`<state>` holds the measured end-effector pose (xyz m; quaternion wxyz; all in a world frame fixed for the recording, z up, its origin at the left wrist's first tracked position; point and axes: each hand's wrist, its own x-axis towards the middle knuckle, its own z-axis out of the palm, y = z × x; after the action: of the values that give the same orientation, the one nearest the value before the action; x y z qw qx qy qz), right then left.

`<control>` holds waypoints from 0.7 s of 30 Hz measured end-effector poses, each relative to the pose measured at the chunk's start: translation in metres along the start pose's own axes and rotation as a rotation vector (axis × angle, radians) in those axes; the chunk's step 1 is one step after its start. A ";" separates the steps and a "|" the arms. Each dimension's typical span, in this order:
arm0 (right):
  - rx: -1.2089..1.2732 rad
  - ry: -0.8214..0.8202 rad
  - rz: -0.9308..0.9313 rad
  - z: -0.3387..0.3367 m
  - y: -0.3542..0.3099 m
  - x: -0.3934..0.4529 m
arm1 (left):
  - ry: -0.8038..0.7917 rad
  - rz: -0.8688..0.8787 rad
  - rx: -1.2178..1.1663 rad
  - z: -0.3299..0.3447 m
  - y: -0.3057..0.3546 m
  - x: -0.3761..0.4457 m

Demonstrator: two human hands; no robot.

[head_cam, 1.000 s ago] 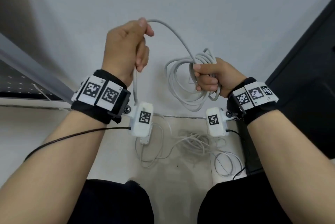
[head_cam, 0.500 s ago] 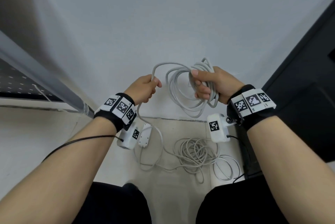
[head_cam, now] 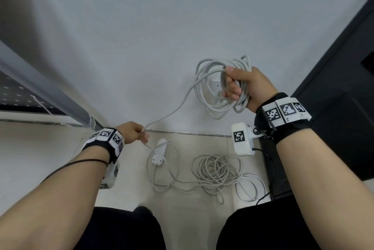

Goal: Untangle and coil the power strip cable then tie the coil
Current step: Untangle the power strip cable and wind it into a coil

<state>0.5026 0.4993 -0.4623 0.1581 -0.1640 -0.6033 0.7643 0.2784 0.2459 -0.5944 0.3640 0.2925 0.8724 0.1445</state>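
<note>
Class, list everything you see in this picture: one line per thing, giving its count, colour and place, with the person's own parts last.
Coil of cable: one, light grey, gripped in the right hand.
Cable strand: one, light grey, running from the coil down to the left hand.
Power strip: one, white, on the floor by the wall.
Loose cable pile: one, light grey, tangled on the floor.
Wall: light grey, ahead.
Dark cabinet: one, black, at right.
Left hand: pinches the strand, low.
Right hand: holds the coil, raised.
</note>
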 end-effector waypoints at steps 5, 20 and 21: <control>0.037 0.036 -0.028 -0.004 0.001 0.003 | 0.131 0.046 -0.269 0.000 -0.012 0.004; 0.006 0.100 -0.013 -0.010 0.000 0.002 | 0.053 0.360 -0.458 -0.048 0.088 -0.041; -0.001 0.088 -0.001 -0.008 0.000 0.002 | -0.009 0.386 -0.389 -0.048 0.098 -0.049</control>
<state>0.5040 0.5068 -0.4644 0.1848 -0.1972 -0.5962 0.7559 0.3112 0.2916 -0.4888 0.3828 0.3785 0.7548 0.3747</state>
